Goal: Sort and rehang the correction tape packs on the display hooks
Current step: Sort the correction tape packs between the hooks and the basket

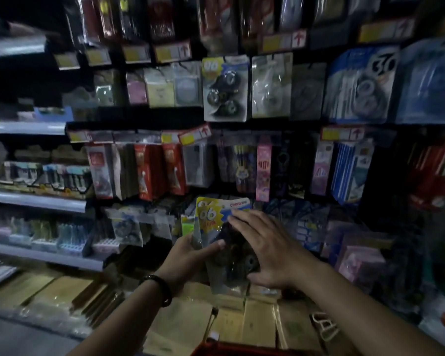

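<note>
Sorting looks about mid-way to me: the correction tape packs [211,222] are off the hooks and sit in hand at the lower centre of the frame, just in front of the bottom rows of the display. One matching pack [225,91] with the same yellow "06" burst hangs in the upper centre, so that's probably where these belong, and none of the held ones is hung yet. It's too dim and blurry to count the bunch, but it looks like more than one. The left hand [188,258] comes in from the lower left, with a dark bracelet [159,287] on the wrist. Its grip is clamped on the left edge of the packs, thumb across the front. The right hand [265,250] reaches in from the lower right and lies flat over the front, fingers straight and a bit spread, nothing pinched, so that grip is apart. Left to do: lift, line up the hang hole, slide onto a hook.
</note>
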`<state>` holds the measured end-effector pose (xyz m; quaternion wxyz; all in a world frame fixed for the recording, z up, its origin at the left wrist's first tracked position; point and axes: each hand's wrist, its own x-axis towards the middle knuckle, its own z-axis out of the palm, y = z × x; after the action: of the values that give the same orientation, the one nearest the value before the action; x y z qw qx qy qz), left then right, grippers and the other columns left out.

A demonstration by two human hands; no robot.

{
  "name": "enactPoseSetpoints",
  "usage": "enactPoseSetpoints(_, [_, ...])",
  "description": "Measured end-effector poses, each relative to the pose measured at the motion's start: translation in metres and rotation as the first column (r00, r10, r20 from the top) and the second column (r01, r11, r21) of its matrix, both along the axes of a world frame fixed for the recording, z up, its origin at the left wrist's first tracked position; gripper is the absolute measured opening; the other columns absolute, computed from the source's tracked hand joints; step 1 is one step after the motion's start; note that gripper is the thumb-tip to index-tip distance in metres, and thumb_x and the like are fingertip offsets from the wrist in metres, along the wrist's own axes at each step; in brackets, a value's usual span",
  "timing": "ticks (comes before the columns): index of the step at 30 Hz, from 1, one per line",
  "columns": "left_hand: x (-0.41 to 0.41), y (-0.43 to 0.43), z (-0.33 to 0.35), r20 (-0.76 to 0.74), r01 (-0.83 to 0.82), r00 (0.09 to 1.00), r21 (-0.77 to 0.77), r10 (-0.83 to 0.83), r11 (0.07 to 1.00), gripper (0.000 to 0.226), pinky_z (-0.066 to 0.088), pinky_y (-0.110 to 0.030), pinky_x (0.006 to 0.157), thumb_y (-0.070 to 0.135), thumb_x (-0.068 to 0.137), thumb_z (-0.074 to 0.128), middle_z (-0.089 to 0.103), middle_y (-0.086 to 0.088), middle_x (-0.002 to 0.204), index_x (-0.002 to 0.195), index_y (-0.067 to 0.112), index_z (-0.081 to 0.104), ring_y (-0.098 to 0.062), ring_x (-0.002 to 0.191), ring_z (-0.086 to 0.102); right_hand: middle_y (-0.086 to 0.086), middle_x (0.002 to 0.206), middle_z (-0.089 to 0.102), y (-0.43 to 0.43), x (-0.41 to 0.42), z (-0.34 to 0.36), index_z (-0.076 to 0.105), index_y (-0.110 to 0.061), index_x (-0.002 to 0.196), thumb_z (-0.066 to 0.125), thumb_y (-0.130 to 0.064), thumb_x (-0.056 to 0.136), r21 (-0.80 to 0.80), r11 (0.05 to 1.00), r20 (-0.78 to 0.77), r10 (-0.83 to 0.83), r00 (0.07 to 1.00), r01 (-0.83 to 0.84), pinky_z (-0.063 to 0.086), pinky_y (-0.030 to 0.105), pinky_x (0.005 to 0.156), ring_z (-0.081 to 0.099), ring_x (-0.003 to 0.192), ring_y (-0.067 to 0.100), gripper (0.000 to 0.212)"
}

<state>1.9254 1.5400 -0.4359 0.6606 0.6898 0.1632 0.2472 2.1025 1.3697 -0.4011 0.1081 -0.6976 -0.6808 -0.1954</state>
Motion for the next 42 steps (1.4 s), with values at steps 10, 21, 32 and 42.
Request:
enactPoseSetpoints(10, [0.010,0.056,0.100,0.095,0.035,0.995,0.013,-0.036,0.999,0.037,0.066,-0.055,0.085,0.017,0.090,0.082,0.078,-0.016,0.124,0.125,0.019,0.071,-0.039,0.114,0.076,0.000,0.165,0.015,0.035,0.036,0.107,0.023,-0.020,0.166,0.081,-0.060,0.064,0.193,0.977,-0.040,-0.083,0.996,0.089,0.034,0.041,0.125,0.015,0.155,0.022,0.124])
enactPoseSetpoints(21, [0.023,0.120,0.185,0.450,-0.528,0.789,0.151,0.418,0.835,0.033,0.064,-0.051,0.091,0.008,0.094,0.077,0.080,-0.001,0.114,0.121,0.026,0.069,-0.020,0.106,0.077,0.009,0.168,0.008,0.120,0.063,0.215,0.012,-0.017,0.167,0.082,-0.053,0.073,0.303,0.933,0.179,-0.256,0.950,0.194,0.032,0.043,0.124,0.006,0.156,0.031,0.123])
enactPoseSetpoints(32, [0.043,0.147,0.203,0.492,-0.554,0.766,0.181,0.412,0.813,0.029,0.064,-0.050,0.089,0.008,0.091,0.081,0.080,-0.004,0.111,0.116,0.020,0.071,-0.024,0.104,0.077,0.019,0.171,0.001,0.185,0.079,0.266,0.011,-0.008,0.166,0.082,-0.034,0.080,0.339,0.880,0.283,-0.433,0.856,0.332,0.025,0.056,0.126,0.001,0.159,0.041,0.115])
enactPoseSetpoints(42, [0.062,0.160,0.199,0.510,-0.489,0.786,0.169,0.349,0.856,0.027,0.067,-0.042,0.071,0.005,0.091,0.080,0.082,-0.005,0.105,0.113,0.018,0.071,-0.021,0.095,0.081,0.019,0.164,0.015,0.198,0.087,0.275,0.020,-0.008,0.163,0.084,-0.045,0.073,0.386,0.856,0.305,-0.470,0.828,0.343,0.029,0.052,0.124,0.014,0.153,0.041,0.117])
